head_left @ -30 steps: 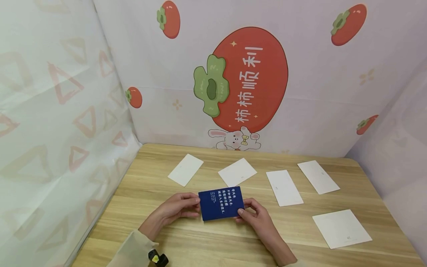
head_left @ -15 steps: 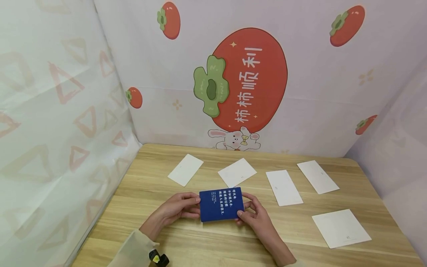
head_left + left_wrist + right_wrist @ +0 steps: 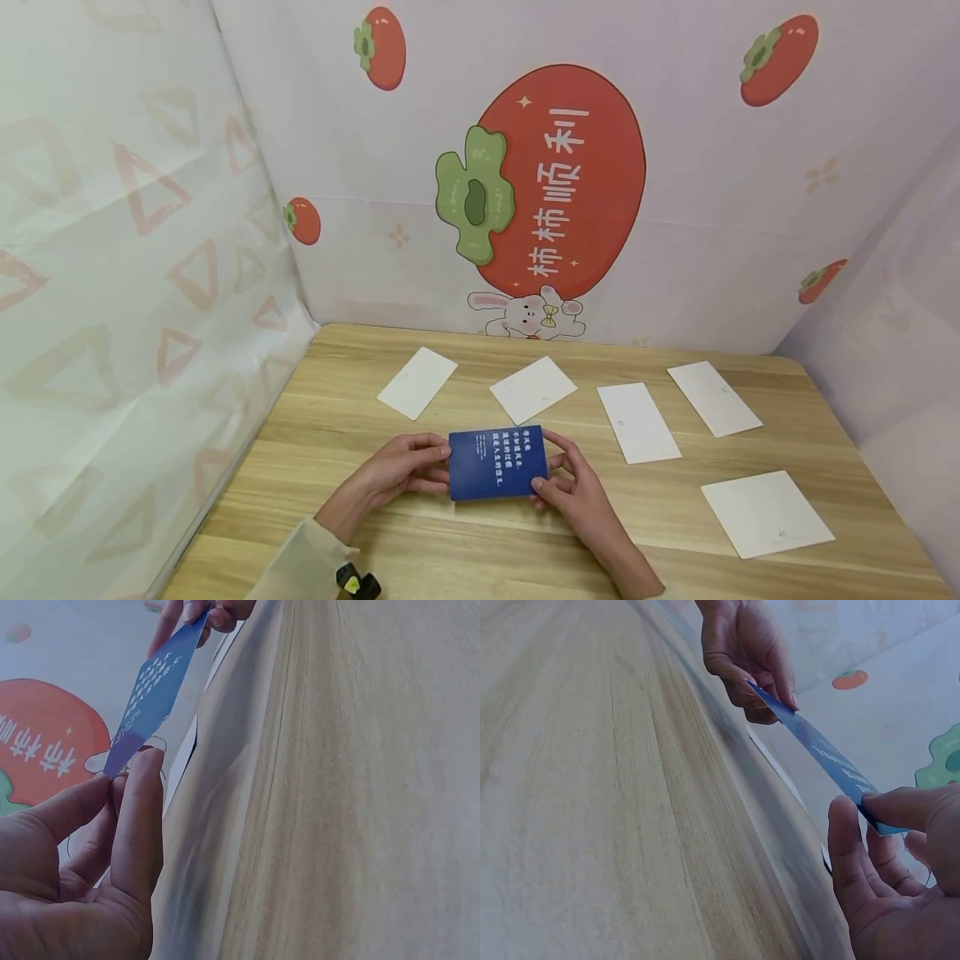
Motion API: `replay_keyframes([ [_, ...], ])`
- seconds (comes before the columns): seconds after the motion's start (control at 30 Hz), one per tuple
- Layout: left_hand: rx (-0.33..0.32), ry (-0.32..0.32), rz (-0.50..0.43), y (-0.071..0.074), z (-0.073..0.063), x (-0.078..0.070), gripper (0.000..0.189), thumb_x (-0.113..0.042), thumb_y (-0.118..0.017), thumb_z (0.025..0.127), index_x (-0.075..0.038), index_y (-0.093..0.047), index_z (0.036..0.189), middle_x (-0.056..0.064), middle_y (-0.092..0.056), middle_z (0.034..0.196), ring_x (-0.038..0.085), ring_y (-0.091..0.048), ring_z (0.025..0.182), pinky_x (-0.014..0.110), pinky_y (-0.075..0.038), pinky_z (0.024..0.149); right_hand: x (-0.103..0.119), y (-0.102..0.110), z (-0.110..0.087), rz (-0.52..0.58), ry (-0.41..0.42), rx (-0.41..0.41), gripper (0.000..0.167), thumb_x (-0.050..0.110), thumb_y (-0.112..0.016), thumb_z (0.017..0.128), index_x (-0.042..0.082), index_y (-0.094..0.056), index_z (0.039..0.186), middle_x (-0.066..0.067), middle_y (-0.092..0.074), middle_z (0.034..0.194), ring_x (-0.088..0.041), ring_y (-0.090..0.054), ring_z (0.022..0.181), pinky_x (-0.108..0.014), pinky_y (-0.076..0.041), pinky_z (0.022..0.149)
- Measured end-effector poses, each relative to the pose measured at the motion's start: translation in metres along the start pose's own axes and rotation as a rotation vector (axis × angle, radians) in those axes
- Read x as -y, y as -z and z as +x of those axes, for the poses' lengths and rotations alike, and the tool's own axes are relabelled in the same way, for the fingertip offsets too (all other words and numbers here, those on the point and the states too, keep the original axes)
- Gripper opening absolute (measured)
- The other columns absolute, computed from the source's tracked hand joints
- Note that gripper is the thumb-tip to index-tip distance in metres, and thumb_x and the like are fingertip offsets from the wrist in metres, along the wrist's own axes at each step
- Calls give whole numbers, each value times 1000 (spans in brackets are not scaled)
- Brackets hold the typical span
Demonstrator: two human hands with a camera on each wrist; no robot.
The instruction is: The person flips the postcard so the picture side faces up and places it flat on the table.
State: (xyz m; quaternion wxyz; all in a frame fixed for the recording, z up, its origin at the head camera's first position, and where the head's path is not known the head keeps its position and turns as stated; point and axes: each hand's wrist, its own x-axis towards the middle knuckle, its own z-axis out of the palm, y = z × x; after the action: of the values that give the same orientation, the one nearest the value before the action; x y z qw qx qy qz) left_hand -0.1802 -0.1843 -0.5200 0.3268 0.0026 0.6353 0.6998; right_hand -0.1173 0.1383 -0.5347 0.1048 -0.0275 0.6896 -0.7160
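A dark blue card (image 3: 487, 467) with white printed lettering is held up between both hands near the middle of the table. My left hand (image 3: 401, 471) pinches its left edge, thumb in front and fingers behind, as the left wrist view shows with the card (image 3: 154, 694) slanting away. At the opposite edge my right hand (image 3: 577, 492) pinches the card's lower right corner, thumb on the printed face. In the right wrist view the thin card (image 3: 825, 761) spans from the right hand (image 3: 900, 870) to the left. Its back side is hidden in the head view.
Two white cards (image 3: 417, 382) (image 3: 534, 389) lie behind the blue one on the wooden table (image 3: 420, 550). To the right lie more white cards (image 3: 640, 422) (image 3: 716, 398) (image 3: 768, 514). A printed cloth (image 3: 360, 275) hangs along the back edge; another cloth (image 3: 150, 292) walls the left.
The blue card has lowered slightly toward me and its face has tilted a little. Both hands keep their hold at its edges. The white cards have stayed put.
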Motion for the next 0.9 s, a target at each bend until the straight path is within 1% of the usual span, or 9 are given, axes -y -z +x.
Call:
replay_keyframes([
  [0.13, 2, -10, -2, -2, 1, 2, 26, -13, -66, 109, 2, -63, 129, 7, -72, 99, 16, -78, 85, 37, -71, 84, 0, -1, 0, -30, -9, -23, 77, 0, -78, 98, 15, -41, 165, -22, -56, 118, -17, -74, 78, -32, -70, 75],
  [0.3, 6, -18, 9, -2, 2, 3, 37, -13, -66, 108, 4, -55, 139, 9, -72, 101, 17, -78, 86, 36, -71, 82, 0, -2, 0, -46, -13, -41, 77, -1, -78, 96, 13, -44, 163, -21, -55, 117, -16, -73, 78, -32, -70, 74],
  [0.43, 7, -29, 24, -2, 2, 3, 44, -15, -66, 109, 5, -50, 144, 11, -74, 102, 18, -79, 88, 36, -71, 81, 0, -3, 1, -59, -27, -87, 71, -2, -78, 96, 13, -49, 160, -18, -55, 113, -17, -72, 78, -34, -70, 73],
  [0.53, 7, -36, 30, -2, 3, 3, 47, -17, -66, 109, 5, -49, 147, 12, -76, 103, 19, -79, 89, 37, -71, 81, -1, -4, 2, -65, -35, -124, 62, 1, -75, 100, 13, -53, 157, -16, -56, 111, -19, -74, 79, -35, -70, 72],
  [0.6, 6, -39, 32, -2, 3, 3, 48, -17, -66, 109, 5, -48, 148, 12, -77, 104, 20, -80, 90, 37, -71, 81, -2, -4, 2, -62, -36, -136, 56, 2, -72, 103, 11, -55, 156, -16, -58, 111, -21, -75, 81, -37, -71, 73],
  [0.8, -12, -35, 32, -1, 4, 5, 44, -19, -60, 112, 3, -51, 149, 11, -76, 107, 21, -80, 91, 38, -71, 81, -2, -1, 3, -63, -61, -138, 41, 12, -62, 111, 6, -58, 153, -20, -61, 115, -23, -73, 82, -37, -71, 75],
  [0.9, -30, -29, 36, 0, 5, 6, 42, -24, -56, 115, 2, -53, 148, 9, -73, 108, 21, -80, 91, 40, -72, 81, -1, 0, 3, -67, -71, -131, 40, 19, -56, 115, 4, -59, 151, -20, -63, 116, -23, -72, 82, -36, -71, 74],
])
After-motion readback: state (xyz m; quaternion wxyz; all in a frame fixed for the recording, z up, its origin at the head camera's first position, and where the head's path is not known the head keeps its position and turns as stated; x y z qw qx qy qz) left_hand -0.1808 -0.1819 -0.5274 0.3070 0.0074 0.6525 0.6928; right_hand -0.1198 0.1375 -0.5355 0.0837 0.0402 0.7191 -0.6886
